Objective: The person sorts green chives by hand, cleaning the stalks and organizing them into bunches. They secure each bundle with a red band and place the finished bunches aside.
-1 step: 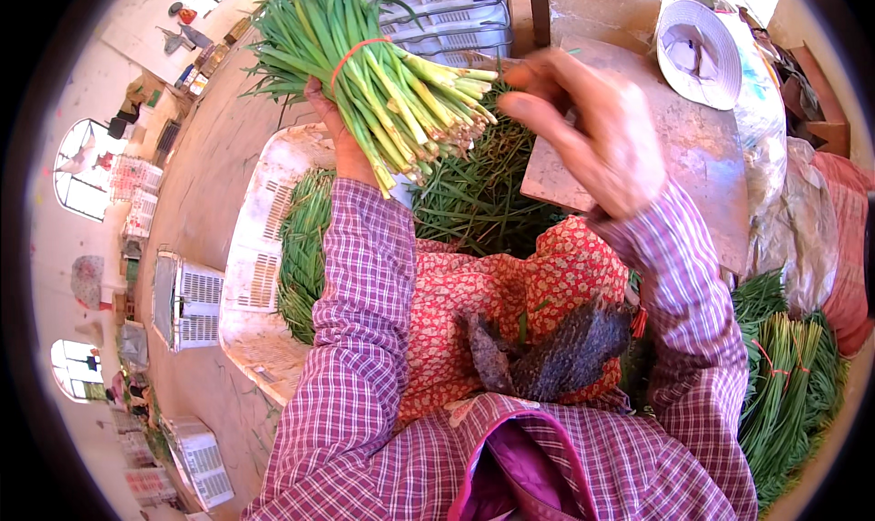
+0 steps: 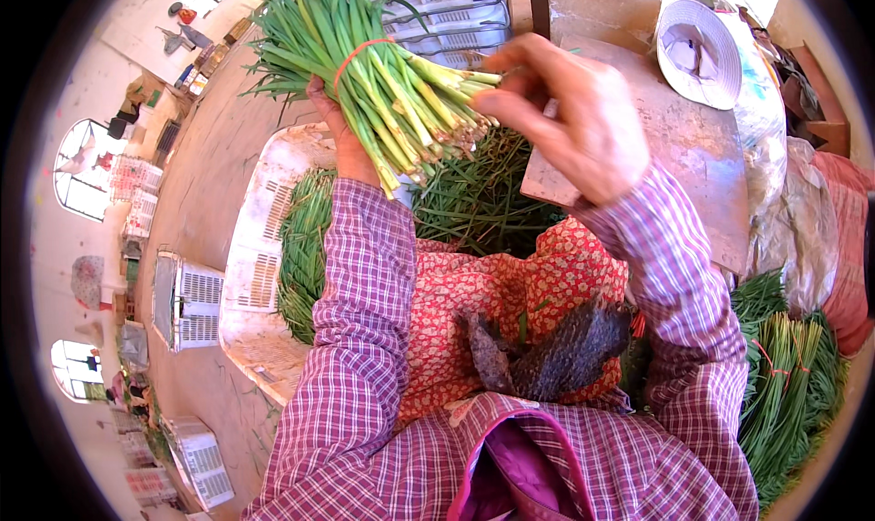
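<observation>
My left hand [image 2: 339, 134] is wrapped round a thick bunch of garlic chives [image 2: 387, 88], held up at the top of the view. A red band circles the bunch; green leaves spread to the upper left, and pale cut stem ends point right. At those ends is my right hand [image 2: 570, 120], slightly blurred. Its thumb and forefinger are apart on either side of a few stem tips, the other fingers curled. Whether it touches the stems is hard to tell. Below the bunch, loose green leaves [image 2: 488, 197] lie in a heap.
A dirty white plastic crate [image 2: 260, 238] with greens stands left of my lap. To the right is a worn board [image 2: 674, 156] with a pale hat [image 2: 700, 51] at its far edge. Banded green bunches [image 2: 784, 366] lie lower right. Stacked crates [image 2: 451, 15] stand ahead.
My right hand has moved a little left, to the stem ends. The left hand and the bunch have hardly shifted.
</observation>
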A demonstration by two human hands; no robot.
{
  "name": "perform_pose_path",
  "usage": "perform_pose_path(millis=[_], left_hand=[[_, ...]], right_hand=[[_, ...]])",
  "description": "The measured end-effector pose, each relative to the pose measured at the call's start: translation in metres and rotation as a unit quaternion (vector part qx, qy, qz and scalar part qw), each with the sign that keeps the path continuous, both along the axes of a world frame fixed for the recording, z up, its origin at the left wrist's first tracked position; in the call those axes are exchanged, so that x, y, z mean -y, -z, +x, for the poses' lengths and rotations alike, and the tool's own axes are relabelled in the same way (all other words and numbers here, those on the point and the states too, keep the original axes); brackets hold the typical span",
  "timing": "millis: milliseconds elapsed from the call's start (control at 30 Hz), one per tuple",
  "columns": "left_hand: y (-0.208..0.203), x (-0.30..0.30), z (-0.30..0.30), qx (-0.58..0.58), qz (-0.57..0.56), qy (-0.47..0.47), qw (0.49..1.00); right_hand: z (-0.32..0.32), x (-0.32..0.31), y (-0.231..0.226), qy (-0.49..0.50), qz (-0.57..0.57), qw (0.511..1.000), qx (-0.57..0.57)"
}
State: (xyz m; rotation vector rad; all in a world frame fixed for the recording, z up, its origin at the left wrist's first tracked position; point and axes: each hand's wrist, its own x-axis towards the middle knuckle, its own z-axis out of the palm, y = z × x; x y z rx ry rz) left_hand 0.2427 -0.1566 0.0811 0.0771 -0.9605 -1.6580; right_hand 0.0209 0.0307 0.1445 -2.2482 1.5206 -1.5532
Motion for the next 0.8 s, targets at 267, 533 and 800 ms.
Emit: perform_pose_path(millis=[267, 533, 800], left_hand=[[-0.002, -0.010, 0.004, 0.059, 0.044, -0.111, 0.991], [-0.017, -0.039, -0.018, 0.081, 0.047, -0.191, 0.977], [-0.014, -0.038, -0.025, 0.096, 0.036, -0.171, 0.980]], right_hand=[[0.015, 0.033, 0.009, 0.068, -0.047, 0.990, -0.114], [-0.006, 0.061, 0.012, 0.000, 0.007, 0.976, -0.218], [-0.017, 0.077, 0.022, -0.023, 0.030, 0.971, -0.238]])
